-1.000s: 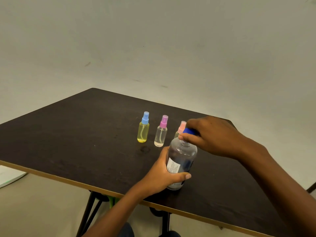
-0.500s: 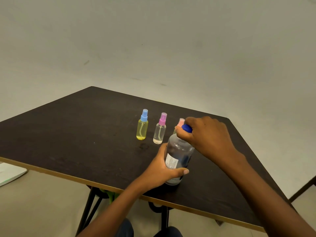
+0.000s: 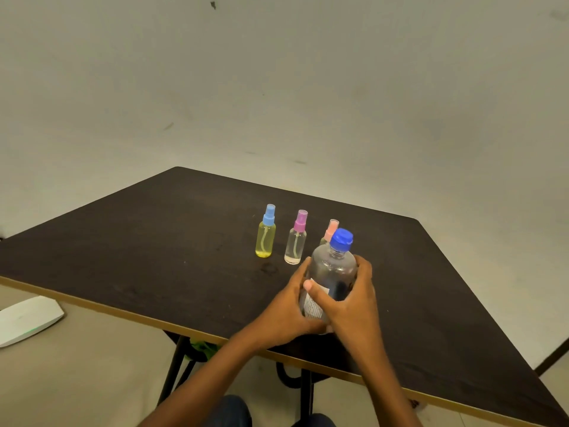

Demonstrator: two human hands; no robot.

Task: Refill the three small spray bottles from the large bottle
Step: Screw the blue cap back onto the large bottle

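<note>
Both hands clasp the large clear bottle (image 3: pixel 331 278) near the front edge of the dark counter (image 3: pixel 154 248), as I watch through the head camera. The left hand (image 3: pixel 288 309) wraps the bottle's left side and lower body, while the right hand (image 3: pixel 351 306) closes around its right side, thumb pressed across the white label. The bottle stands upright or nearly so, its blue cap (image 3: pixel 341 239) on and clear of both hands.

Just beyond the hands, three small spray bottles stand upright in a row. The yellow spray bottle with the blue top (image 3: pixel 266 234) is farthest to the left of the hands. The clear spray bottle with the purple top (image 3: pixel 296 240) stands next to it, with only a little liquid visible at its base. The spray bottle with the pink top (image 3: pixel 331 230) rises directly behind the large bottle's cap, its body mostly hidden, so I cannot tell how full it is.
</note>
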